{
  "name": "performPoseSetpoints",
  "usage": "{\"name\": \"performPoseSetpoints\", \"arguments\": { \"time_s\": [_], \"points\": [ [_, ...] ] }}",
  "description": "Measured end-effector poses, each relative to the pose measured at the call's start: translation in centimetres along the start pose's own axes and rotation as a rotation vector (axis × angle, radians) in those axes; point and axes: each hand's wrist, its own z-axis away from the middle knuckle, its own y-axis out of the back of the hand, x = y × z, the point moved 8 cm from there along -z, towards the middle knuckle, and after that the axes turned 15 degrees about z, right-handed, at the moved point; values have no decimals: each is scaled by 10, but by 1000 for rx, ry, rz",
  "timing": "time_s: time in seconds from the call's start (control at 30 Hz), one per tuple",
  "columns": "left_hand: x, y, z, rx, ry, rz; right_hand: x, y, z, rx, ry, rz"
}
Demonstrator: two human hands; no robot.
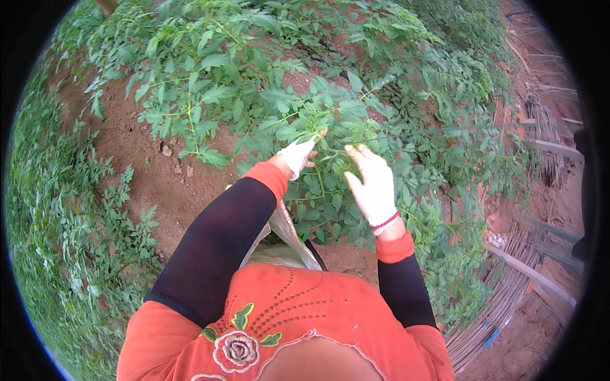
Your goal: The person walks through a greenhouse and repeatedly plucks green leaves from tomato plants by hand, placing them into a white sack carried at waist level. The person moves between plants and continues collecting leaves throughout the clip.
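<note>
Both hands wear thin white gloves and reach in among the leaves of a tomato plant (329, 112). My left hand (301, 153) is at the plant's leafy top, its fingertips closed on a stem there. To its right, my right hand (372, 183) has its thumb apart from its fingers, and the fingertips touch or nearly touch the foliage; whether a stem lies between them is hidden. A thin dark string (410, 134) runs from near the right fingertips off to the right. Below the hands hangs an open whitish sack (285, 233), close against my body.
More tomato plants (209, 81) grow in front, and another row (57, 214) stands at the left. Bare reddish soil (167, 190) lies between. At the right are bundles of dry reeds (500, 295) and a pale pole (533, 276) on the ground.
</note>
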Motion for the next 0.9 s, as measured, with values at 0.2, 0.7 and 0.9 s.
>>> {"name": "performPoseSetpoints", "arguments": {
  "time_s": [0.2,0.7,0.9],
  "points": [
    [31,-8,45,246,40,-214,40,3,-8,59,-119,-74],
    [200,142,241,329,-736,36,-141,65,-67,258,53,-570],
    [246,231,268,304,-730,-37,-199,49,-169,242,-88,-756]
  ]
}}
